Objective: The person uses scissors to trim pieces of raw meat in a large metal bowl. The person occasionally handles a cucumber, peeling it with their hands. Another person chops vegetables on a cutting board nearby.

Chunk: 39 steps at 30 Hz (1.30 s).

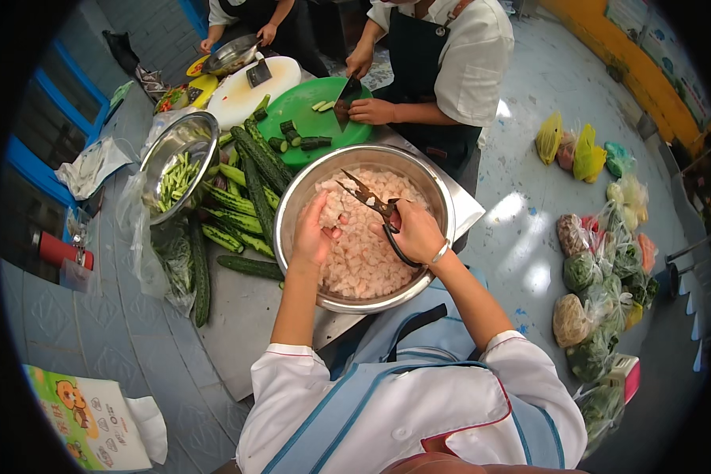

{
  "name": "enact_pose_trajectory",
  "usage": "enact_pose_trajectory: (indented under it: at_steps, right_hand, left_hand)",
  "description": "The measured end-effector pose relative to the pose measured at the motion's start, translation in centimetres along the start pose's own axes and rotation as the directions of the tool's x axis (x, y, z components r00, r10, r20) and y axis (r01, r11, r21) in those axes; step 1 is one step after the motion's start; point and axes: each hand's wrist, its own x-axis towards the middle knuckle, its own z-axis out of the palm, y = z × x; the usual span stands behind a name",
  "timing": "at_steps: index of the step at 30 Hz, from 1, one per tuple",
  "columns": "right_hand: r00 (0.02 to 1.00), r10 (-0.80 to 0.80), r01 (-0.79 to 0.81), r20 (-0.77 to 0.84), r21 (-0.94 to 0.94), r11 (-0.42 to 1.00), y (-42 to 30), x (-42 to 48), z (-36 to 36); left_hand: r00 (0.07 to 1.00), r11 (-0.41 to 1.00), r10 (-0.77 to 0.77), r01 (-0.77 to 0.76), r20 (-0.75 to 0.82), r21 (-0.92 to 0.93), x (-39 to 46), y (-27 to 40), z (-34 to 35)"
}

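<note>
In front of me a wide stainless steel bowl (444,260) holds many small, pale pink raw pieces (361,266), meat or shrimp; I cannot tell which. My left hand (315,228) is inside the bowl's left part, with a clump of the pale pieces (333,204) held in its fingers. Kitchen scissors (367,198) with dark, stained blades and black handles are gripped in my right hand (416,231). Their blades are parted and point up and left, close to the clump. A whitish scrap sticks to the blades near the pivot.
Left of the bowl lie cucumbers (260,154) and a tilted steel bowl (197,178) of cut green strips. Beyond, a co-worker's hand (370,111) steadies cucumber under a cleaver (348,95) on a green cutting board (308,133). Bagged vegetables (604,296) line the floor at right.
</note>
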Motion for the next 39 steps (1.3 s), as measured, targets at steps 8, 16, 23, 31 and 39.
enact_pose_trajectory:
  at_steps: [8,16,23,31,39]
  right_hand:
    - [0.991,-0.131,0.13,-0.011,-0.099,0.987,1.2,-0.3,1.3]
    - [0.989,0.074,-0.076,0.128,0.011,0.997,0.7,0.2,0.3]
    - [0.993,-0.095,0.095,0.065,0.0,0.995,0.6,-0.1,1.1]
    - [0.99,-0.025,0.031,0.14,-0.041,0.999,0.9,-0.2,1.1]
    - [0.988,0.015,-0.02,0.156,0.03,0.999,0.2,0.1,0.2]
  left_hand:
    - [0.991,0.896,0.125,-0.13,0.04,0.424,-1.3,0.5,0.4]
    - [0.995,0.981,0.062,-0.076,0.082,0.178,-1.1,0.9,0.1]
    - [0.964,0.996,-0.027,0.048,0.263,-0.074,-0.1,-0.3,-1.8]
    - [0.93,0.995,-0.046,0.01,0.366,0.099,-0.5,-0.9,-1.6]
    - [0.954,0.943,0.105,-0.186,0.282,0.278,0.1,0.7,-2.8]
